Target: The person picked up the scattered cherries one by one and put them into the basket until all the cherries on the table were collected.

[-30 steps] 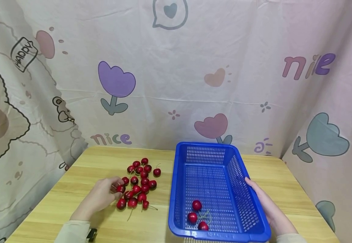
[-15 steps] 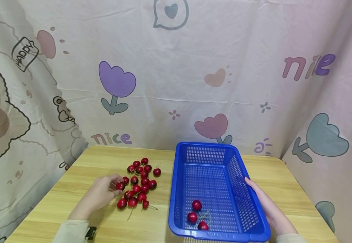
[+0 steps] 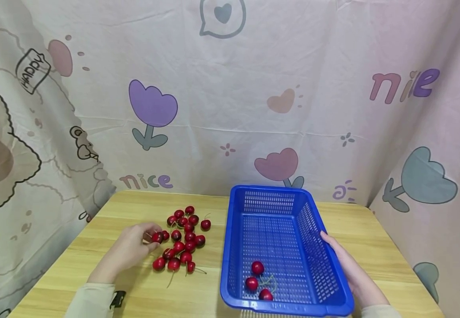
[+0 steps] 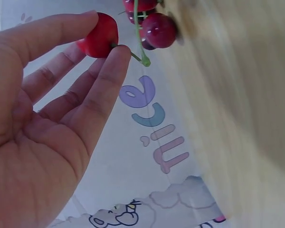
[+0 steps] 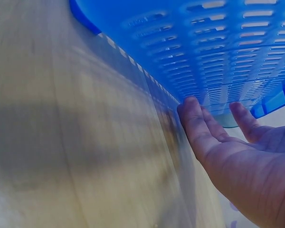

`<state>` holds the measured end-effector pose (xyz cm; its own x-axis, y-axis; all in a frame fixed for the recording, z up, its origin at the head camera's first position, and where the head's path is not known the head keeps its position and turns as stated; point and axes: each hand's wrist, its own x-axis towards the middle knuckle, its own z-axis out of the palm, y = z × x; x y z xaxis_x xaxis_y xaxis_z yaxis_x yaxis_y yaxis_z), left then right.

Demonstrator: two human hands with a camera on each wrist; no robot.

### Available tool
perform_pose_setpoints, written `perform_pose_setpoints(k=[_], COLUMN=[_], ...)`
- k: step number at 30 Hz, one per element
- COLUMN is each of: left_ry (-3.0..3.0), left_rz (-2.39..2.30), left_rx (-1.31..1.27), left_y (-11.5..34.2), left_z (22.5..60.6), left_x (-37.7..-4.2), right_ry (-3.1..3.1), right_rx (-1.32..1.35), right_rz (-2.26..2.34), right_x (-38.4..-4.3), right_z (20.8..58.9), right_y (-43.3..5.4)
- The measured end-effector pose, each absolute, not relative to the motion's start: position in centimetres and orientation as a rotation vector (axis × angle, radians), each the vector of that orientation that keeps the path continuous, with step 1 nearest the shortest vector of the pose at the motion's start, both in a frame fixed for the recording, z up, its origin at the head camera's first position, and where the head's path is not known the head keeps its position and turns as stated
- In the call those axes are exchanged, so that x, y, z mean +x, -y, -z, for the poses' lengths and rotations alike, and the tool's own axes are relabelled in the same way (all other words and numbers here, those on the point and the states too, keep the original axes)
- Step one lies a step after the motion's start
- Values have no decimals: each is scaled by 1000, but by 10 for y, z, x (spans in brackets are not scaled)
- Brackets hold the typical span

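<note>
Since half a second before, the person's left hand (image 3: 130,247) had moved a little toward the back, and the round, shiny red cherry (image 3: 157,237) it held had gone with it. Behind it all hung a big, pale cloth (image 3: 222,88) with flowers, hearts and words on it. In front of the cloth was a light brown wooden worktop (image 3: 134,203). On its right half sat a deep blue plastic basket (image 3: 285,308), a long box shape with lots of little holes. The person's right hand (image 3: 351,269) touched the basket's right side from outside, and its fingers (image 5: 195,123) were nearly straight, with a gap between some of them. Left of the basket lay a loose bunch of dark red cherries (image 3: 189,236), some with stems. Three red cherries (image 3: 251,283) lay inside the basket, at the near end. The left hand was at the left edge of the bunch. Its fingers (image 4: 111,71) pinched the one cherry between their tips. A thin green stem (image 4: 137,57) poked out by that cherry.
</note>
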<state>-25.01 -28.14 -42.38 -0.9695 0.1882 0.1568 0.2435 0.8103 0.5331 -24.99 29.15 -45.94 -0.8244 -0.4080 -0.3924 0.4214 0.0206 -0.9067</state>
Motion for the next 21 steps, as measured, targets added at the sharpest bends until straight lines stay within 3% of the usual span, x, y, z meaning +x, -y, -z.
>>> perform_pose_setpoints(k=[21], left_ry=[2841], left_rz=[788], left_rx=[-433], left_y=[262], left_z=[383], left_x=[-251], right_ry=[-1717], right_rx=[-25], right_rz=[1871], right_x=[-248], right_z=[461], right_y=[-291])
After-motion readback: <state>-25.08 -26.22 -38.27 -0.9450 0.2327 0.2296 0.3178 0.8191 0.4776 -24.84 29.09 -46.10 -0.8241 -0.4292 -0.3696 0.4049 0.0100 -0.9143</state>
